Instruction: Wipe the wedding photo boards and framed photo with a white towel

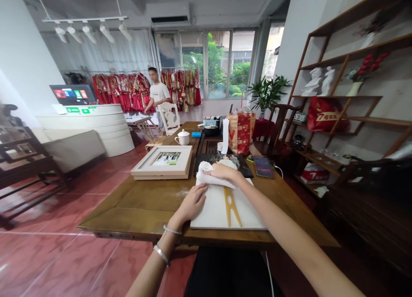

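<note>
White cloth: crumpled, loosely wadded, at mid-frame over the upper left of the white board.
Right hand: fingers closed on the cloth.
Left hand: open, laid on the board's left edge, fingertips near the cloth.
Forked tool: flat, yellow, lying below the cloth.
Table: brown wood, lower centre.
Room: red floor, lower left; red garments, upper left; shelves, upper right.

open tabletop left, yellow piece blocking board
</note>
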Motion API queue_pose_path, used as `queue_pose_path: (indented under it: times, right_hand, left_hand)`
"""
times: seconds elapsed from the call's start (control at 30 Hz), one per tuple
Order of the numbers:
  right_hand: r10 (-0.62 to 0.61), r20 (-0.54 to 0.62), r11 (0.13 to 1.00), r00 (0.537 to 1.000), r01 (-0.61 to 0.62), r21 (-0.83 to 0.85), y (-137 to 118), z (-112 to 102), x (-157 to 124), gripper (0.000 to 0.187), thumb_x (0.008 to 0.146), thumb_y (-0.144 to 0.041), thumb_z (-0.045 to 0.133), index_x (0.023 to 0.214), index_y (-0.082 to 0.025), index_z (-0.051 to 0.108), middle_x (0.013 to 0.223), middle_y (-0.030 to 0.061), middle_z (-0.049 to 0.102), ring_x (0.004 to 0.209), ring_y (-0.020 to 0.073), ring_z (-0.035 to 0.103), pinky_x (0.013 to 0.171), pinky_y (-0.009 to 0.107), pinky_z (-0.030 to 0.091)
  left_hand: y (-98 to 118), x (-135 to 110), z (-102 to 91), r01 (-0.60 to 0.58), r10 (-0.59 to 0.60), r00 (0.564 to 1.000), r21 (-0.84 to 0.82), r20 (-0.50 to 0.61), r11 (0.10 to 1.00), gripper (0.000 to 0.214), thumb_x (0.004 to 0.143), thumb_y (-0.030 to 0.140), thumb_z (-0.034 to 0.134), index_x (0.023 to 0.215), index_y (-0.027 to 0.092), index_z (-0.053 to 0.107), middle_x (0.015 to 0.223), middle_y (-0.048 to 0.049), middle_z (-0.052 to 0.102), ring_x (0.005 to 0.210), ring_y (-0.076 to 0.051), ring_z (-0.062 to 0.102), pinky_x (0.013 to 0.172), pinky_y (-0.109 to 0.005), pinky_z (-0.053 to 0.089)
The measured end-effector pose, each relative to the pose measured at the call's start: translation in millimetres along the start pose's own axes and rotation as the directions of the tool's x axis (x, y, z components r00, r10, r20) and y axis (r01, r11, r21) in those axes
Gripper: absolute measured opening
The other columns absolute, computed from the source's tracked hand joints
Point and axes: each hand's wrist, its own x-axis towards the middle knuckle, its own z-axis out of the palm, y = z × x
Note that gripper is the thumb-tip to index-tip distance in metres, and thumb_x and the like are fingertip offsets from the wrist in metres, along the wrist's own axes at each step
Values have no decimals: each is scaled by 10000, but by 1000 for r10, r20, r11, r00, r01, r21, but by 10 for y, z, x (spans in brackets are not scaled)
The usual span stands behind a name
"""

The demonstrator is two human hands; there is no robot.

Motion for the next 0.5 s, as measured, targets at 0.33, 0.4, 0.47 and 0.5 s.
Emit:
queue_pose_path:
  times: [0.33, 0.4, 0.47, 0.5]
  right_hand:
    - [89, -140, 993, 986, -99, -64, 564, 229, -683, 423, 862, -300, 392, 1213, -129, 556, 1296, 156, 519, 1205, 315, 426, 964, 412, 321]
    - [53, -141, 996, 989, -63, -69, 469, 350, -653, 491, 809, -244, 443, 1292, -166, 484, 1422, 113, 381, 1306, 322, 267, 1036, 504, 194]
    - [9, -123, 997, 992, -18, -75, 352, 446, -601, 585, 756, -200, 471, 1339, -207, 426, 1477, 71, 287, 1349, 329, 146, 1040, 592, 78]
    - [-15, -110, 997, 994, 6, -79, 298, 481, -581, 620, 740, -187, 473, 1355, -223, 403, 1485, 56, 269, 1357, 329, 112, 1032, 619, 43]
  left_hand:
    - [53, 16, -12, 8, -9, 1000, 35, 22, 999, 339, 869, 216, 429, 1168, 156, 575, 1283, -125, 538, 1219, -244, 459, 1051, -452, 358]
    - [48, 19, -3, 6, -7, 1000, 42, 23, 999, 338, 871, 215, 422, 1166, 153, 574, 1283, -129, 536, 1214, -244, 463, 1050, -454, 358]
    - [44, 22, 2, 1, -2, 1000, 41, 19, 999, 332, 873, 211, 417, 1158, 150, 577, 1282, -133, 536, 1210, -246, 465, 1047, -457, 359]
    - [44, 24, 2, -2, 1, 1000, 38, 17, 999, 326, 872, 211, 419, 1147, 151, 583, 1279, -134, 539, 1207, -248, 467, 1044, -457, 362]
